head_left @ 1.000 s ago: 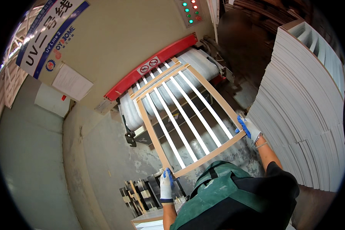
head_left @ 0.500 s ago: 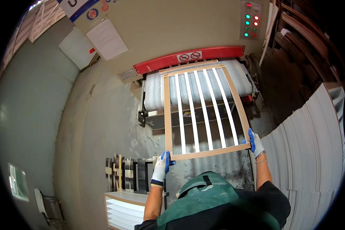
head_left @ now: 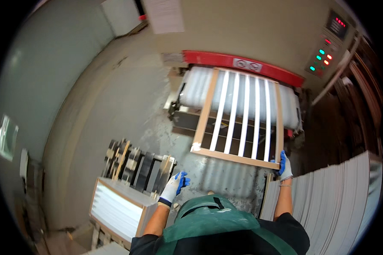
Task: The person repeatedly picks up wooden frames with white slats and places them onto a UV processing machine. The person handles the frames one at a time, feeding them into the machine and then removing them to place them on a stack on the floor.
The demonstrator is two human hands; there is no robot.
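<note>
A slatted frame [head_left: 234, 157] with brown edges and several white slats slants from the belt down toward me. Its far end rests on the pale ribbed conveyor belt [head_left: 195, 87]. My right hand [head_left: 285, 165], in a white and blue glove, grips the frame's near right corner. Its fingers are partly hidden by the frame. My left hand [head_left: 174, 187], gloved alike, is off the frame, below and left of its near left corner. Nothing shows in it, and its fingers look loosely spread. A whitish patch marks that near left corner.
A red guard bar [head_left: 281, 73] spans the machine above the belt. Lit buttons sit on a control panel [head_left: 323, 53] at far right. Stacked pale panels [head_left: 327, 191] stand close on my right. At my left are a stack of slatted frames [head_left: 117, 208] and a dark rack [head_left: 144, 168].
My left hand has let go of the frame's near left corner and dropped away from it. My right hand still holds the near right corner. The whole view has shifted and tilted.
</note>
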